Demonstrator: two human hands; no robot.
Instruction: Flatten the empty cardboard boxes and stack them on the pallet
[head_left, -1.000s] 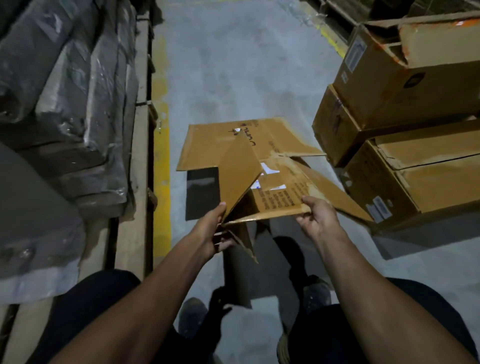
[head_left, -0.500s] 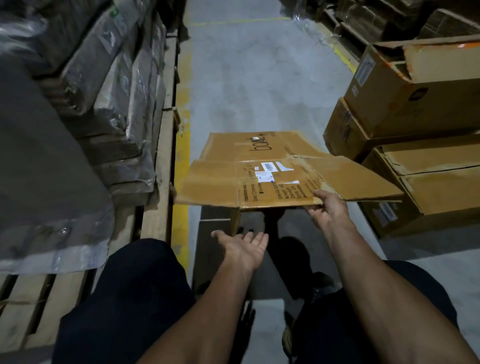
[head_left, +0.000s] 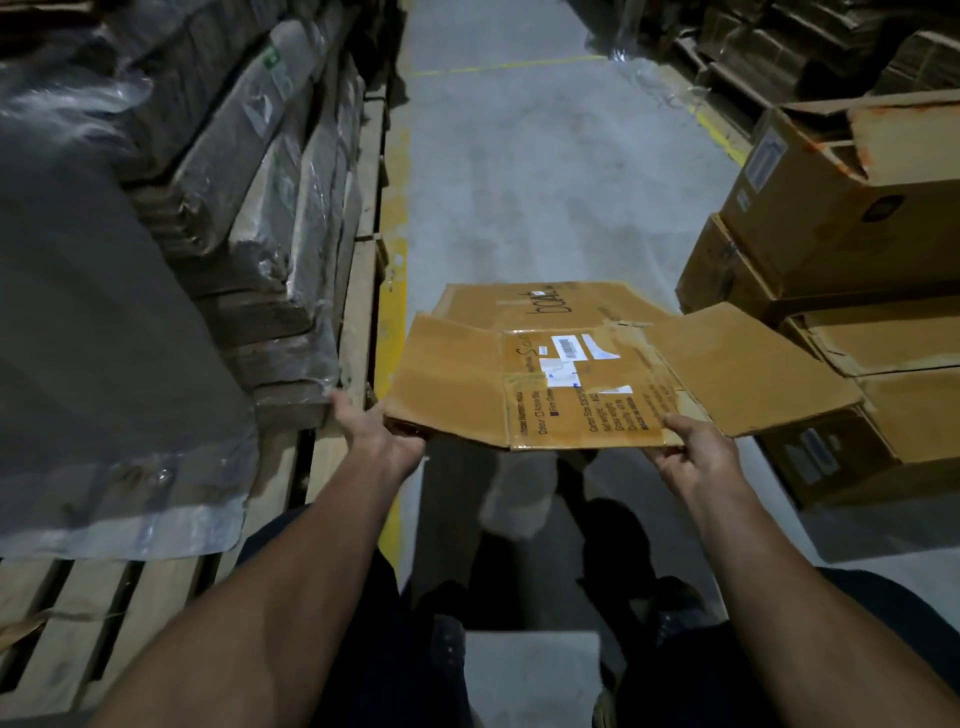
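— So, where is the box at this point?

— Flattened cardboard box held level in front of me, above the concrete floor, flaps spread out to both sides. Handwriting on the far panel, white labels and clear tape on the middle panel, printed text along the near edge.

— Both hands on it?

— Yes. My left hand grips the near left corner, fingers curled under the edge. My right hand pinches the near right edge, thumb on top, fingers beneath.

— And the pallet?

— Wooden pallet runs along my left, just beside the box's left flap. It carries wrapped bundles of flat cardboard under clear plastic film, stacked high. A yellow floor line runs between the pallet and the aisle.

— Anything on the other side?

— Stacked cartons to my right, some with open top flaps; the box's right flap reaches over toward them. Whether it touches them, I cannot tell. My dark trousers and shoes show below the box, in shadow.
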